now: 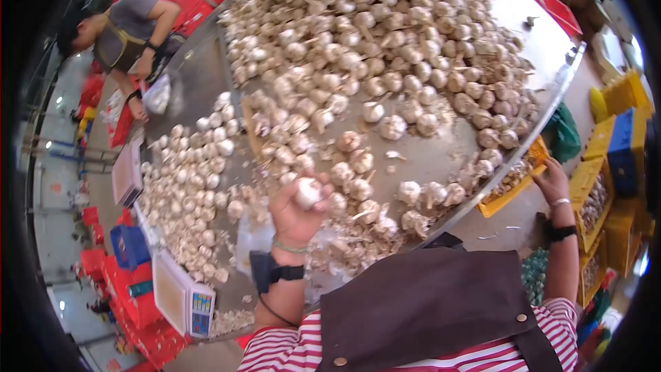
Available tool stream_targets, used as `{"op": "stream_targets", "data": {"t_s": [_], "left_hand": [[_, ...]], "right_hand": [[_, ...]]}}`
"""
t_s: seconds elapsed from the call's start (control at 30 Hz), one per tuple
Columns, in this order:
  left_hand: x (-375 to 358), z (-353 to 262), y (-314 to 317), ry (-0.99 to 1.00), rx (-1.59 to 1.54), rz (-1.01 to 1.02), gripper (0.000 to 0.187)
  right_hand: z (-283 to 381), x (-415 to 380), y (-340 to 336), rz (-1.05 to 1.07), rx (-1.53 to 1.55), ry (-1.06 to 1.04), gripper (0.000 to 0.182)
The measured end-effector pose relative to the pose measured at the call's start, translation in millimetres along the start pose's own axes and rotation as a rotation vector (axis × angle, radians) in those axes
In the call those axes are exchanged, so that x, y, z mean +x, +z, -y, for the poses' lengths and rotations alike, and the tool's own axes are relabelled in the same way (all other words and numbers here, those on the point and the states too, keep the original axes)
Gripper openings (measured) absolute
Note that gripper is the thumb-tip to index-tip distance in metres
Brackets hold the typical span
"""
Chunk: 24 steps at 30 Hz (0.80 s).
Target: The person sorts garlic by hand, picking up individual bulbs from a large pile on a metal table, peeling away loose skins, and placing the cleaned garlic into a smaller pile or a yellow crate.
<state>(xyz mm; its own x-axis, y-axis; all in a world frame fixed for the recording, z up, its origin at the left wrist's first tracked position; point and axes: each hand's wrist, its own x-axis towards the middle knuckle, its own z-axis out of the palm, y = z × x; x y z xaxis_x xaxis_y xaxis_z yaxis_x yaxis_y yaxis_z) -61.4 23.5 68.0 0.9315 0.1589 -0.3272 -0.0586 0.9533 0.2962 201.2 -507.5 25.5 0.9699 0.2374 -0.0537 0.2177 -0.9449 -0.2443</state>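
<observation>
1 garlic bulb [307,193] within curled left-hand fingers [292,215]; right-hand fingers [551,180] loosely open, empty.

My left grip [296,210] wraps around a garlic bulb [307,193], so I see only its top. My right grip [553,182] reaches past the bench [544,48] edge to a yellow crate [513,189], and the fingers hide what they touch. My apron [420,303] covers the near bench edge. The scale [184,300] screen is too small to read. The far garlic pile [358,0] is cut off at the top.
</observation>
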Motion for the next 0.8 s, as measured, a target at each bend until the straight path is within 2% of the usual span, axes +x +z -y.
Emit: {"op": "stream_targets", "data": {"t_s": [0.07,0.13,0.17,0.2,0.23,0.27,0.33,0.37,0.4,0.43,0.47,0.53,0.6,0.67,0.73,0.77,0.8], "left_hand": [[-1,-9,-13,0.003,0.034,-0.099,0.03],[-5,-41,-33,0.149,0.166,-0.28,0.026],[-6,-67,-55,0.257,0.182,-0.299,0.023],[-12,-104,-65,0.312,0.141,-0.289,0.023],[-22,-146,-82,0.546,0.162,-0.287,0.023],[-33,-178,-79,0.806,0.425,-0.413,0.023],[-84,-280,-154,0.905,0.652,-0.506,0.028],[-81,-270,-133,0.902,0.649,-0.5,0.028],[-80,-248,-86,1.006,0.603,-0.748,0.03],[-77,-235,-61,1.1,0.546,-1.002,0.032],[-76,-236,-91,1.097,0.541,-1.003,0.032],[-76,-235,-170,0.753,0.81,-0.35,0.036],[-31,-140,-101,0.69,0.62,-0.713,0.031],[-11,-85,-99,0.497,0.866,-0.658,0.023],[5,-42,-122,0.378,1.178,-0.736,0.021],[9,-26,-111,0.376,1.174,-0.738,0.021],[15,-11,-95,0.551,1.723,-0.687,0.024]], "right_hand": [[58,5,-23,-0.11,0.111,-0.182,0.035],[78,25,-25,-0.139,0.187,-0.27,0.032],[90,35,-29,-0.124,0.18,-0.298,0.031],[102,44,-32,-0.104,0.179,-0.332,0.029],[115,54,-34,-0.055,0.174,-0.318,0.028],[127,63,-36,-0.005,0.171,-0.308,0.028],[142,87,-22,-0.106,0.189,-0.49,0.027],[147,100,-14,-0.045,0.149,-0.473,0.028],[154,113,-5,0.013,0.054,-0.432,0.025],[162,124,6,-0.037,0.058,-0.445,0.023],[168,135,16,-0.086,0.061,-0.461,0.022],[173,163,38,-0.01,-0.053,-0.413,0.023],[183,172,43,0.065,-0.163,-0.363,0.024],[196,171,36,0.21,-0.278,-0.402,0.028],[194,176,45,0.211,-0.304,-0.403,0.031],[190,180,48,0.236,-0.276,-0.37,0.037],[188,183,49,0.26,-0.246,-0.338,0.042]]}}
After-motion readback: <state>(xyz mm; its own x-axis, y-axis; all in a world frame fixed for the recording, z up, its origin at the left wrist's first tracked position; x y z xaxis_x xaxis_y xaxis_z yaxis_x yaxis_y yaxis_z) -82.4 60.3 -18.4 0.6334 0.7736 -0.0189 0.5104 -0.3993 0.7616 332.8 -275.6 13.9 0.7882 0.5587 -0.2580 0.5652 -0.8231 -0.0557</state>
